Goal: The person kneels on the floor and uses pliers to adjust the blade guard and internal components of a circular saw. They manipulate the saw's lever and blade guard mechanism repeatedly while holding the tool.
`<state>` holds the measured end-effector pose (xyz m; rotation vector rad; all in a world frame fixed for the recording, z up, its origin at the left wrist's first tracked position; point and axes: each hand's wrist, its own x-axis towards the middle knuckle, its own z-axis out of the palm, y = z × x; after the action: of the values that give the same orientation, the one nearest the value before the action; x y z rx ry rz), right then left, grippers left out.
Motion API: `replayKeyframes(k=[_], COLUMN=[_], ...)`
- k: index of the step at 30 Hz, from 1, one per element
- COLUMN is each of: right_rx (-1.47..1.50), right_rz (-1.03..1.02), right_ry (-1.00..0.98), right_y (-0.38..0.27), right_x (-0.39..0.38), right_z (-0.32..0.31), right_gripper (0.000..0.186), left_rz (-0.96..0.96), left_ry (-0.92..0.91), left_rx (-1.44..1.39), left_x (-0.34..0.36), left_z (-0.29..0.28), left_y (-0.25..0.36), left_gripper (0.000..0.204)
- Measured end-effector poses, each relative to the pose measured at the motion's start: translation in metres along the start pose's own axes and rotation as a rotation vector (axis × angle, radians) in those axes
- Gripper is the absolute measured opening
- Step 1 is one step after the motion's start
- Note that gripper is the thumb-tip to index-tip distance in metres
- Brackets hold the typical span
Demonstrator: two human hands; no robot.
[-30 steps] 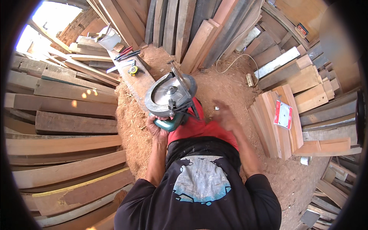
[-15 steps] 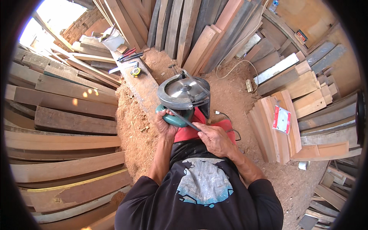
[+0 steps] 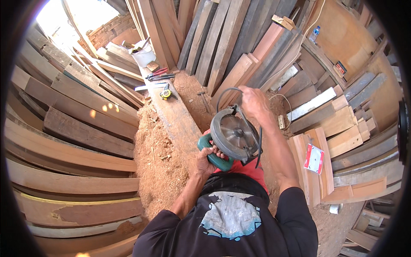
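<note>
Glossy metal blade, apparently plastic handle

Wearer is sporting a black shirt | short sleeves are matching in black | front print is showing grey-white, turning teal along one jagged edge | red legwear is showing

A: Where is the saw?
B: In front of the person's torso. The left hand is on its near-left side; the right hand is beyond it, at the cable.
A: And leftward?
B: A plank runs outward, sawdust along its left. On it lies a tape measure, with pliers just beyond and a bucket near the far end. Stacked boards fill the far left.
A: Ahead and right?
B: Upright timbers stand ahead. Rightward, a package lies on short boards; a socket block lies ahead of those, slightly left.
</note>
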<state>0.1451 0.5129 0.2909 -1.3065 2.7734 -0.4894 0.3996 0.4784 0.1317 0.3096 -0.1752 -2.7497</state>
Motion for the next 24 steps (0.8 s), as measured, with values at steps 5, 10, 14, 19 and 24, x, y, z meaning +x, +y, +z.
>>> replayKeyframes(k=[5, 10, 14, 19, 24], right_rx=[-0.128, 0.346, 0.587, 0.854, 0.113], right_rz=[0.162, 0.279, 0.211, 0.497, 0.776], right_ry=[-0.438, -0.731, -0.563, -0.27, -0.352], right_y=[0.103, 0.144, 0.178, 0.193, 0.271], right_x=[-0.003, -0.057, -0.117, -0.193, -0.258], right_z=[0.063, 0.07, 0.034, -0.013, 0.067], right_gripper=[0.039, 0.035, 0.033, 0.034, 0.036], left_rz=[-0.013, 0.026, 0.062, 0.189, 0.192], left_ry=[0.002, 0.065, 0.106, 0.104, 0.095], left_rx=[-0.008, 0.015, -0.042, -0.12, -0.227], left_x=[0.001, -0.005, 0.002, 0.015, 0.02], left_z=[0.004, 0.005, 0.008, -0.007, -0.02], left_y=[0.0, 0.01, 0.016, 0.04, 0.051], left_gripper=[0.01, 0.011, 0.009, 0.008, 0.006])
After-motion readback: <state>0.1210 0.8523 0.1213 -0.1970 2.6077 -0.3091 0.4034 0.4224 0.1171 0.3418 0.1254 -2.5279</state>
